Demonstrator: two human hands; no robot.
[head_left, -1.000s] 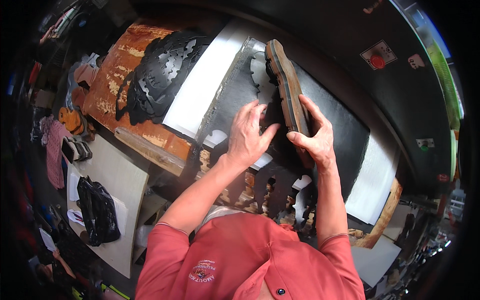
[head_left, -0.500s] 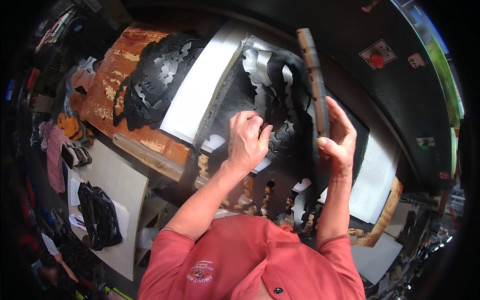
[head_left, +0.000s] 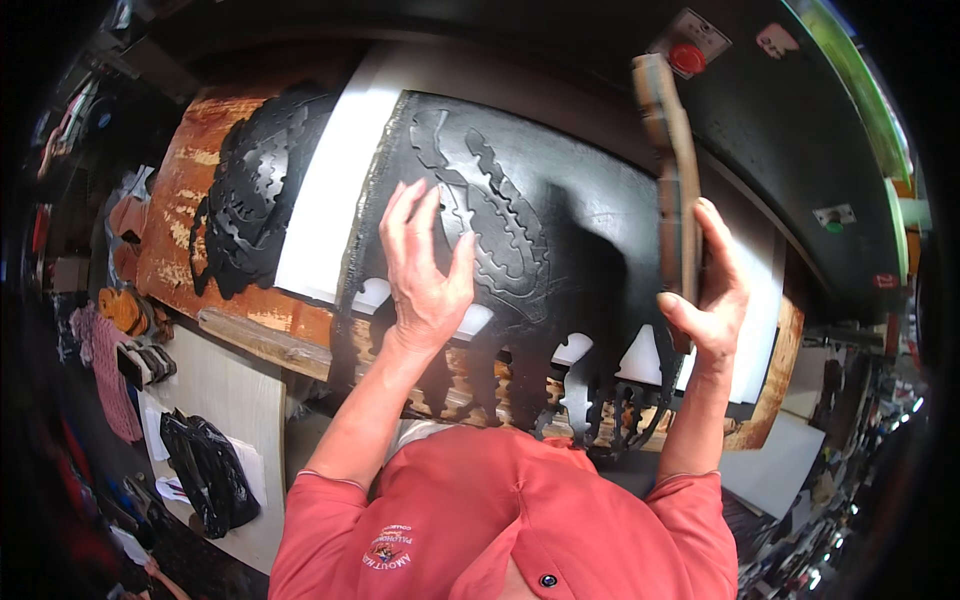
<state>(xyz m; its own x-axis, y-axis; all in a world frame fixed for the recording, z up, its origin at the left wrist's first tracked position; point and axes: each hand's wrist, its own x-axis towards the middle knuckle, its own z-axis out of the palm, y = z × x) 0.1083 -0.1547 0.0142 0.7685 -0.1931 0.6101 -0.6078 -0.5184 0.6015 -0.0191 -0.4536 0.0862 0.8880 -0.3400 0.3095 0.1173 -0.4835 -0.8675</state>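
My right hand [head_left: 715, 300] grips a long, narrow cutting die [head_left: 672, 160], brownish and seen on edge, thumb on one side and fingers on the other. It is held up over the right part of a black sheet [head_left: 590, 160]. Curved, toothed outlines [head_left: 507, 265] are cut into this sheet, and the pieces within lie flat. My left hand [head_left: 425, 275] hovers at or just above the sheet beside those outlines, fingers spread and holding nothing. Whether its fingertips touch the sheet I cannot tell. Toothed remnants [head_left: 577, 395] of the sheet stretch along its near edge, close to my shirt.
A heap of black toothed pieces [head_left: 255, 190] rests on a worn wooden board [head_left: 180, 195] at left. White board [head_left: 325, 190] shows beneath the sheet. A dark machine beam with a red button [head_left: 687, 58] spans the far right. At lower left, a side table [head_left: 225, 370] carries a black plastic bag [head_left: 205, 480].
My left hand has moved left and gone from closed fingers to spread ones. The cutting die has shifted right with my right hand. Toothed outlines now show plainly on the sheet; the view has shifted too.
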